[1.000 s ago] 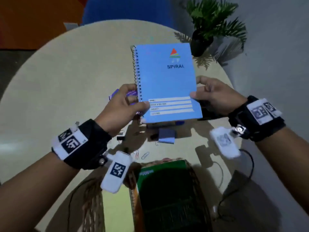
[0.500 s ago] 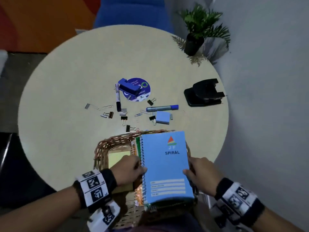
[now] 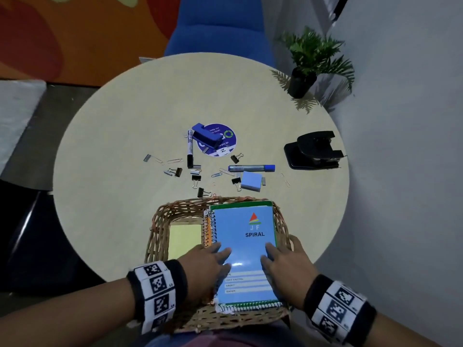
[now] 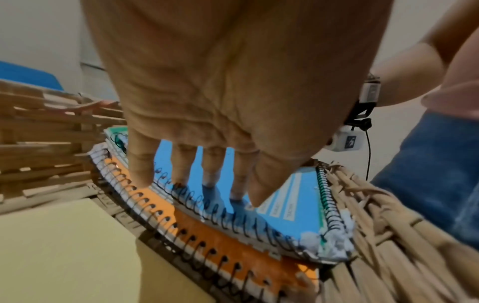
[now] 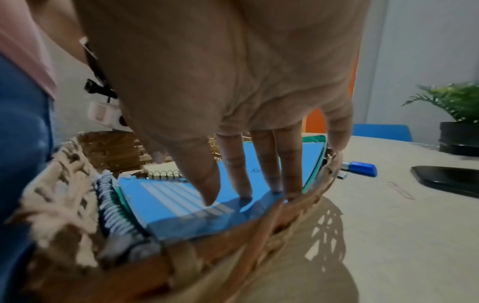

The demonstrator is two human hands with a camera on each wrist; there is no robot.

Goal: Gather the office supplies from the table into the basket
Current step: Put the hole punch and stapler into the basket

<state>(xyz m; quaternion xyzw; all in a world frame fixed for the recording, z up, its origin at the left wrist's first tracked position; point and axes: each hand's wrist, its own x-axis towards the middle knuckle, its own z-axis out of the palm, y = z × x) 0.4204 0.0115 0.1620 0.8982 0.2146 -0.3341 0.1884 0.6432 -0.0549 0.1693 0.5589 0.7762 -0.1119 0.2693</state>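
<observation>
A blue spiral notebook (image 3: 246, 249) (image 4: 293, 207) (image 5: 166, 201) lies flat in the wicker basket (image 3: 160, 221) (image 5: 259, 225), on top of a green and an orange notebook (image 4: 228, 233). My left hand (image 3: 213, 259) (image 4: 207, 180) presses its left side with straight fingers. On its right side my right hand (image 3: 278, 256) (image 5: 249, 190) presses down the same way. A yellow pad (image 3: 184, 240) (image 4: 59, 252) fills the basket's left half. On the table lie a blue stapler (image 3: 206, 136), two markers (image 3: 251, 168), a blue sticky-note block (image 3: 251, 181) and a black hole punch (image 3: 314, 152).
Several binder clips (image 3: 196, 177) and paper clips (image 3: 175, 161) are scattered beyond the basket. A round sticker disc (image 3: 221, 142) sits under the stapler. A potted plant (image 3: 309, 63) stands at the table's far right edge, by the wall. A blue chair (image 3: 215, 28) stands behind the table.
The blue notebook came down from above the table into the basket. Both hands went from gripping its edges to pressing flat on its cover.
</observation>
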